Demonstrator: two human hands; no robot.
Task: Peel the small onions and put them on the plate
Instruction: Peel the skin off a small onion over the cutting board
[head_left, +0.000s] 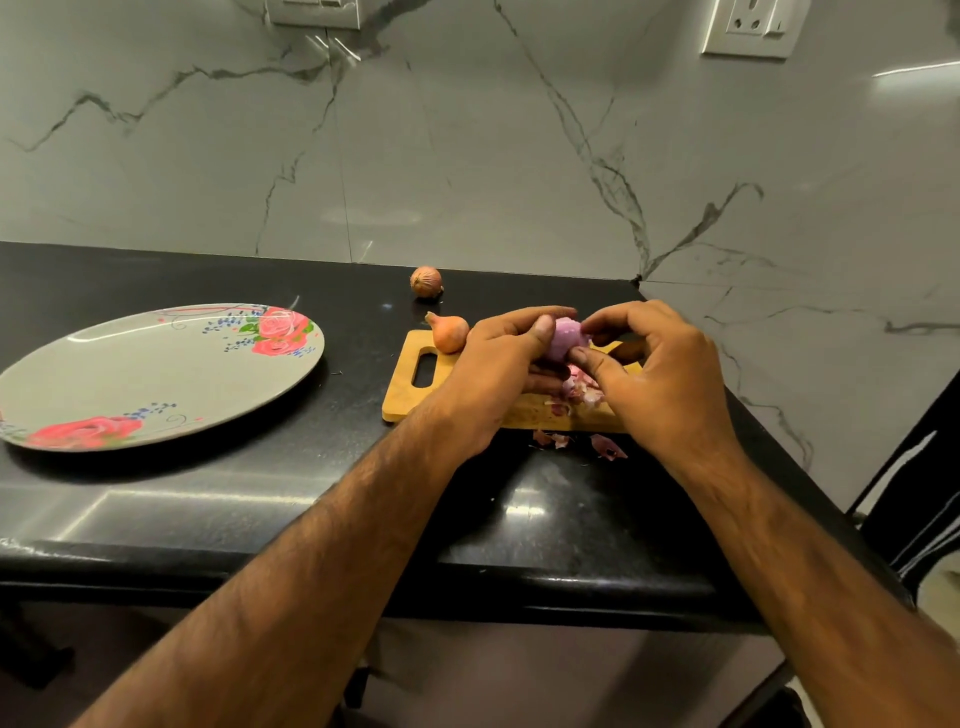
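My left hand (498, 374) grips a small purple onion (565, 340) with most of its skin off, above the wooden cutting board (402, 395). My right hand (660, 374) pinches the onion's right side with thumb and fingertips. An unpeeled orange-brown onion (448, 332) lies at the board's far left corner. Another unpeeled onion (426, 281) sits on the counter behind it. The flowered plate (156, 374) lies to the left with nothing on it.
Loose bits of onion skin (605, 447) lie on the board and on the black counter (260, 499) in front of it. The marble wall stands close behind. The counter's edge drops off at the right near a dark chair (919, 483).
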